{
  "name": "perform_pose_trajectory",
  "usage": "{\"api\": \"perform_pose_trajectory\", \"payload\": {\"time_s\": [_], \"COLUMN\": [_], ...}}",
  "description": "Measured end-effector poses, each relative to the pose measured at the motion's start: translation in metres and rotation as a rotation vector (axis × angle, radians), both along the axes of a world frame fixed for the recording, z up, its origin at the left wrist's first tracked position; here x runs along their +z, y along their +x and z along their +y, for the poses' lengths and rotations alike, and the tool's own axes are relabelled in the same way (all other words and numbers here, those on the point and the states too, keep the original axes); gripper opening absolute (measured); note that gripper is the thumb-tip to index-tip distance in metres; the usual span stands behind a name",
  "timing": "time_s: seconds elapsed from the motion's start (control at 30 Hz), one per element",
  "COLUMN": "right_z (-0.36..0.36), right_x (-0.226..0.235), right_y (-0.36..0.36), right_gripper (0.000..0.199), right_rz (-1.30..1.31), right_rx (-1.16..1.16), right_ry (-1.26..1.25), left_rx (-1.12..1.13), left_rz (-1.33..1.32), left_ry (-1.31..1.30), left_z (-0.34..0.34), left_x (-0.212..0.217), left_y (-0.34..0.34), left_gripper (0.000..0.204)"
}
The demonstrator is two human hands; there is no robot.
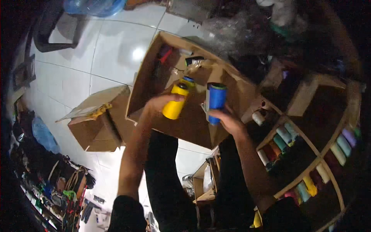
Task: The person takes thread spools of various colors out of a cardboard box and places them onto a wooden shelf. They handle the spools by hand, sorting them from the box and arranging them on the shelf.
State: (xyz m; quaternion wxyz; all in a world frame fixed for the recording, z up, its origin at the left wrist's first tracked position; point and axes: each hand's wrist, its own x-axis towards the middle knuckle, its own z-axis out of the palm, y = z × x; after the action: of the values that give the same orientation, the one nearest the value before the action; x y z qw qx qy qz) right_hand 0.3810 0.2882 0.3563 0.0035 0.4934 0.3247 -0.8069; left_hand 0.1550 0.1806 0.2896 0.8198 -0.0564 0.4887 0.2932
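My left hand [158,103] is closed around a yellow thread spool [174,106], tilted with its dark top end away from me. In my right hand [230,120] is a blue thread spool [218,98], its dark-rimmed end facing up and away. A thin pale grey strip shows along the blue spool's left side; I cannot tell what it is. Both hands are over an open cardboard box [185,129]. Just beyond the yellow spool, a blue-topped yellow spool [188,80] shows partly. Farther inside the box lie a red item [165,53] and a black spool end [193,60].
To the right stands a divided wooden rack [295,127] with several coloured spools [281,142]. A smaller open cardboard box [91,133] lies left on white floor tiles [112,50]. Clear plastic [239,34] is heaped beyond the box. Cluttered goods [58,189] fill the lower left.
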Motion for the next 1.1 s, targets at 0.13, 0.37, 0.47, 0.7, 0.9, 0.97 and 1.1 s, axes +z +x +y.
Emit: {"api": "perform_pose_trajectory", "payload": {"time_s": [0.13,0.37,0.47,0.7,0.9,0.97,1.1], "right_z": [0.021,0.013,0.016,0.066,0.091,0.094,0.109], "right_x": [0.169,0.402,0.478,0.548,0.552,0.556,0.591], "right_y": [-0.010,-0.004,0.023,0.099,0.127,0.147,0.200], "right_gripper": [0.057,0.078,0.063,0.044,0.047,0.046,0.040], "right_rz": [0.083,-0.266,-0.222,-0.257,-0.211,-0.155,-0.265], "right_rx": [0.096,0.114,0.002,-0.156,-0.261,-0.455,-0.755], "right_ry": [0.163,1.070,0.955,0.967,0.820,0.730,0.879], "left_rx": [0.556,0.691,0.683,0.538,0.328,0.233,0.322], "left_rz": [-0.189,-0.272,-0.512,-0.340,-0.246,-0.073,-0.067], "left_ry": [0.329,0.633,0.692,0.682,0.709,0.775,0.843], "left_z": [0.020,0.061,0.073,0.142,0.177,0.192,0.224], "left_x": [0.123,0.335,0.387,0.479,0.531,0.538,0.562], "left_y": [0.047,0.102,0.113,0.170,0.186,0.197,0.189], "left_gripper": [0.046,0.069,0.072,0.057,0.049,0.048,0.044]}}
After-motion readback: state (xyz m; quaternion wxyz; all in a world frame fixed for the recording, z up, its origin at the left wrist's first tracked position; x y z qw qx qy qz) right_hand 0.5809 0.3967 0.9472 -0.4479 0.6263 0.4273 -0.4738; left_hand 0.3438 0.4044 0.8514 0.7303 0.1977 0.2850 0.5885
